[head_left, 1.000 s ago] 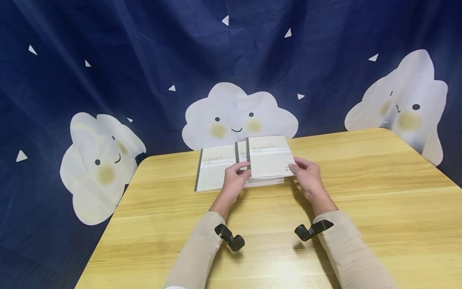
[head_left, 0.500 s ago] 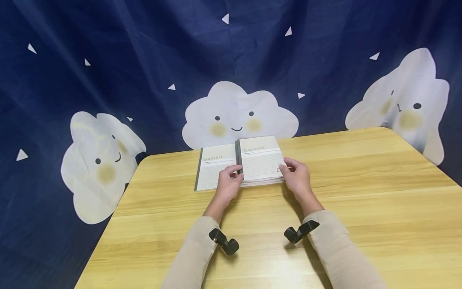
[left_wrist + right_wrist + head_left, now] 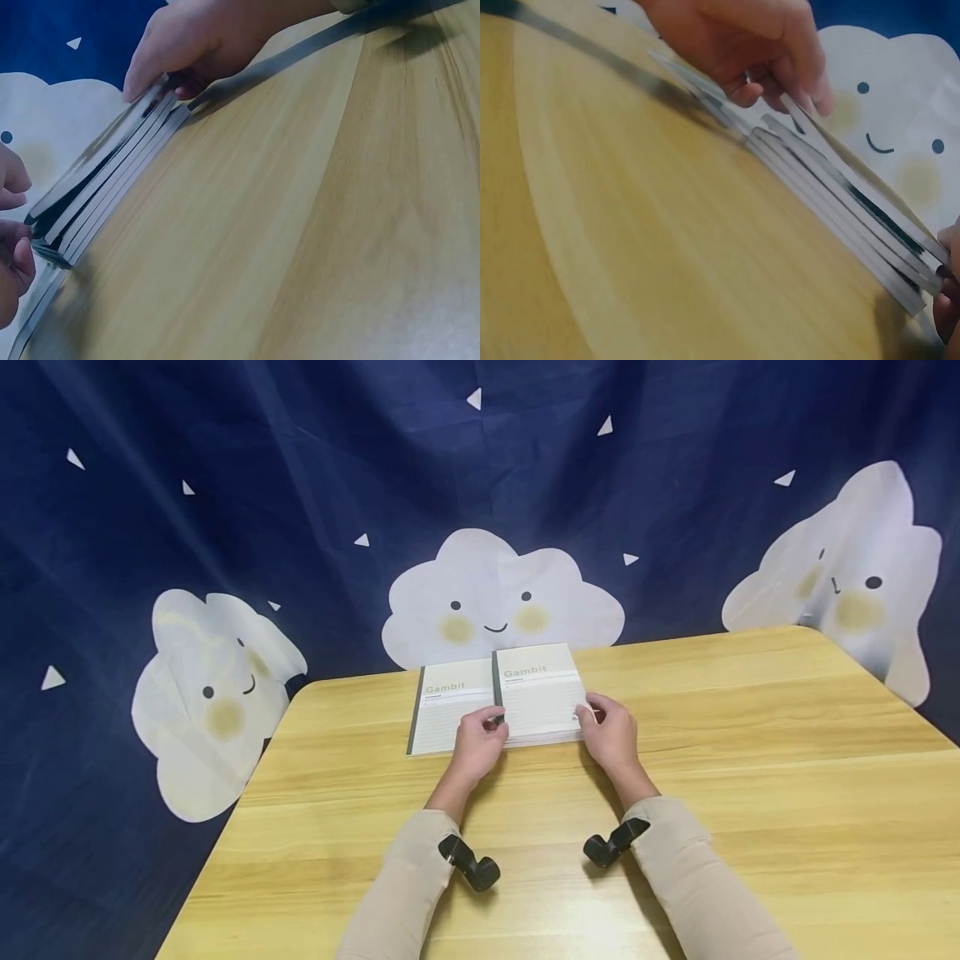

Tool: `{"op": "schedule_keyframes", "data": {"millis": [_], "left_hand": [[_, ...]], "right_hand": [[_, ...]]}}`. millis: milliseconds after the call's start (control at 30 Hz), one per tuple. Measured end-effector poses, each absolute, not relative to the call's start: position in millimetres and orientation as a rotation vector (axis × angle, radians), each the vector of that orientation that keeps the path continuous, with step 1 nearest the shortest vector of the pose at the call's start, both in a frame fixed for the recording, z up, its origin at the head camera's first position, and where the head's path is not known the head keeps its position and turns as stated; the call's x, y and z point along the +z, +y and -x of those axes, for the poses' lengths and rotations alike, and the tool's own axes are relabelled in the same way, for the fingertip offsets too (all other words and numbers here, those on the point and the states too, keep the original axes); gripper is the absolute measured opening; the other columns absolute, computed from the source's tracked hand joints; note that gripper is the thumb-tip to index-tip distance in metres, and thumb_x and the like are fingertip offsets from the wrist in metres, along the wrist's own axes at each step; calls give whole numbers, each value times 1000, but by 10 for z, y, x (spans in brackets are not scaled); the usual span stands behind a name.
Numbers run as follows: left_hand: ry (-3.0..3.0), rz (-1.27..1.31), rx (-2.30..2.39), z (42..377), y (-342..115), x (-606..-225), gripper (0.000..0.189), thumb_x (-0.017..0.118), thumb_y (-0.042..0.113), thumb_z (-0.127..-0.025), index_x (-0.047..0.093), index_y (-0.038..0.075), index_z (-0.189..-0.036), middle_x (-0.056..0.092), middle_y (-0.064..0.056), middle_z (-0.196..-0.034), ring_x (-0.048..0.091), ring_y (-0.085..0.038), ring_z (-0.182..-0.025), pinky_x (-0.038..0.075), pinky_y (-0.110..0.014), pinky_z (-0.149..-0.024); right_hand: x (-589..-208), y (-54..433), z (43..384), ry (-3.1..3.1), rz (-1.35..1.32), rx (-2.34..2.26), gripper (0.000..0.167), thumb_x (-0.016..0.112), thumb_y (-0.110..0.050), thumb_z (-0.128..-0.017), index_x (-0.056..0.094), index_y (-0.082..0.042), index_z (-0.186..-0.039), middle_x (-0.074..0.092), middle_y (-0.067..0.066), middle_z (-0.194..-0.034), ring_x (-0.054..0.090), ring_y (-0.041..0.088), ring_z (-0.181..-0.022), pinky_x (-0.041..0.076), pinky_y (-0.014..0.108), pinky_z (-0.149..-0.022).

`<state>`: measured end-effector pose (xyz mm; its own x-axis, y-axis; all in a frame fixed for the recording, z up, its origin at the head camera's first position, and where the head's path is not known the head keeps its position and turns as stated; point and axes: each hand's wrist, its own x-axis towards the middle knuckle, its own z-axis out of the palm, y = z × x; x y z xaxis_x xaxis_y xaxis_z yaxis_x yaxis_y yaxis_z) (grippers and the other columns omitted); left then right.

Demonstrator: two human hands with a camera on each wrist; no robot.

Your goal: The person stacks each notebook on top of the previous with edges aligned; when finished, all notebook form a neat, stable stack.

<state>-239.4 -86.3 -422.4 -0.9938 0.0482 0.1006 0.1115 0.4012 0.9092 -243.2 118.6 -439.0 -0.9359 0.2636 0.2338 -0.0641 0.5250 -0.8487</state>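
Note:
A notebook [image 3: 538, 689] with a pale lined cover, a dark spine and "Gambit" lettering lies over a stack of similar notebooks [image 3: 124, 184]. My left hand [image 3: 478, 745] pinches it near the lower end of the spine. At its lower right corner, my right hand [image 3: 611, 739] grips the edge, thumb on the cover. Both wrist views show this top notebook tilted slightly above the stack, a narrow gap between them. Another Gambit notebook [image 3: 442, 718] lies flat just left of the stack, partly behind my left hand.
The wooden table [image 3: 525, 877] extends toward me and to both sides. A dark blue curtain [image 3: 315, 460] with smiling clouds hangs right behind its far edge. Black wrist mounts sit on both beige sleeves [image 3: 397, 877].
Both hands have brought the top notebook left and down onto the stack, so it now covers the one beneath almost fully. The left notebook has stayed in place.

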Motion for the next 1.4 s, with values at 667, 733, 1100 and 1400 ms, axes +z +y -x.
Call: {"op": "schedule_keyframes", "data": {"millis": [667, 733, 1100, 1400], "left_hand": [[-2688, 165, -1598, 2392, -838, -4184, 39, 47, 7, -88, 57, -5, -125, 52, -21, -134, 47, -31, -124, 39, -43, -105], [-2700, 166, -1595, 2391, -836, -4184, 40, 47, 8, -89, 56, -6, -125, 46, -22, -139, 43, -32, -129, 37, -43, -106], [-2728, 164, -1603, 2399, -839, -4194, 40, 46, 10, -91, 55, -5, -127, 45, -19, -141, 45, -28, -127, 40, -40, -105], [-2745, 144, -1590, 2405, -863, -4187, 41, 47, 11, -90, 55, -3, -128, 50, -16, -137, 51, -26, -110, 47, -38, -94]], "right_hand": [[-4386, 1205, 2407, -2530, 120, 1302, 42, 62, -20, -88, 60, 1, -124, 64, 22, -116, 59, 34, -108, 45, 46, -95], [-4377, 1204, 2400, -2538, 118, 1301, 42, 62, -21, -87, 60, 1, -124, 64, 22, -117, 59, 34, -109, 45, 46, -95], [-4358, 1211, 2384, -2585, 97, 1305, 43, 62, -18, -88, 57, 3, -126, 60, 23, -121, 55, 36, -116, 43, 47, -99], [-4298, 1181, 2387, -2597, 103, 1321, 47, 60, -19, -88, 53, 4, -129, 57, 26, -124, 54, 37, -116, 43, 47, -99]]}}
